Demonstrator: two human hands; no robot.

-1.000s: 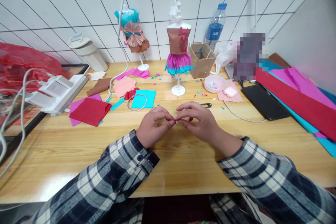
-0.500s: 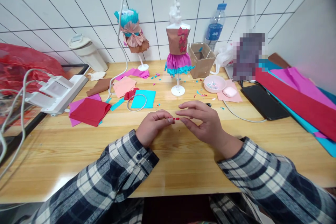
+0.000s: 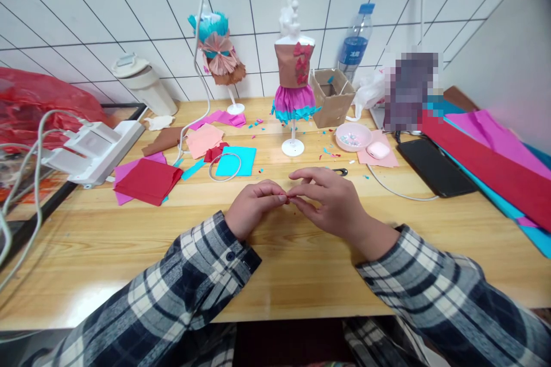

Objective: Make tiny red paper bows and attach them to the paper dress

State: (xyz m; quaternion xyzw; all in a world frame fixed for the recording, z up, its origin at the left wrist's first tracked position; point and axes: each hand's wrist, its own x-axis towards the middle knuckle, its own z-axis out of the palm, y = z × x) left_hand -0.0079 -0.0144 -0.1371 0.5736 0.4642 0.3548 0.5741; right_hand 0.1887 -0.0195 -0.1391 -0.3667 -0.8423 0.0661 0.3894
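Above the front middle of the table, my left hand [image 3: 257, 205] pinches a small red paper piece [image 3: 287, 198] between thumb and fingertips. My right hand [image 3: 333, 203] meets it from the right, its thumb and index finger closed on the other end while the upper fingers stay raised. Most of the paper is hidden by the fingertips. Beyond the hands stands a small dress form [image 3: 293, 66] in a brown top with red paper bows and a pink skirt edged in blue. A black-handled tool [image 3: 341, 172] lies partly behind my right hand.
To the left lie red paper squares [image 3: 148, 182], a blue sheet [image 3: 245, 160] under a wire ring [image 3: 224, 167], and a power strip [image 3: 103, 152]. A second dress form [image 3: 219, 57], cardboard box [image 3: 331, 100], pink bowl [image 3: 353, 136] and phone [image 3: 434, 167] stand or lie farther back and right.
The thumb and fingers of my right hand have moved left and closed on the red paper piece, covering most of it. My left hand keeps its pinch.
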